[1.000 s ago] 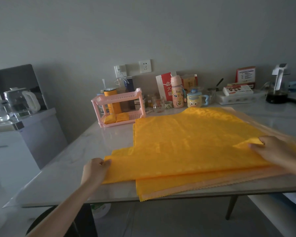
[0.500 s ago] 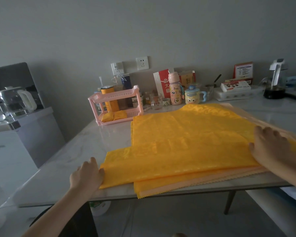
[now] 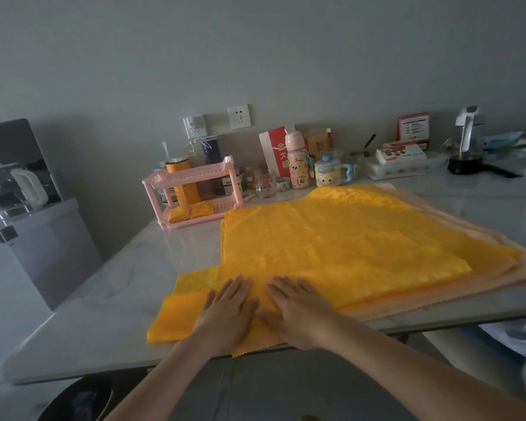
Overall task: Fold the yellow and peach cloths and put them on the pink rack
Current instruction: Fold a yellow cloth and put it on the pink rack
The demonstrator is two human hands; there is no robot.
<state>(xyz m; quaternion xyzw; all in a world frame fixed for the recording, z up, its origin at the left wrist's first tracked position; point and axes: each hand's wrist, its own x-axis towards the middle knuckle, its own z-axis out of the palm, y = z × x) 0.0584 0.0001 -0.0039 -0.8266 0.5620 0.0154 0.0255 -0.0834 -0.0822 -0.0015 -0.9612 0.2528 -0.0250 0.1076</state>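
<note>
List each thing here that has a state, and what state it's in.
Yellow cloth: spread out, partly folded.
Peach cloth: flat under yellow cloth.
Left hand: flat, pressing yellow cloth.
Right hand: flat, pressing yellow cloth.
Pink rack: upright, folded cloths on bottom shelf.
Mug: lid on.

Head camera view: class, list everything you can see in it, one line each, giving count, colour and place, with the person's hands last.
yellow cloths: several layers, count unclear, yellow, spread on the table's near right
peach cloths: count unclear, peach, under the yellow ones
pink rack: one, pink, table's far left
folded cloths: two, yellow, rack's lower shelf
table: one, pale marble, under the cloths and rack
bottle: one, pink, behind the cloths
mug: one, yellow with blue handle, right of the bottle
wall sockets: two, white, above the rack
kettle: one, clear, far left, off the table
left hand: one, flat on the yellow cloths, near edge
right hand: one, flat beside the left
</note>
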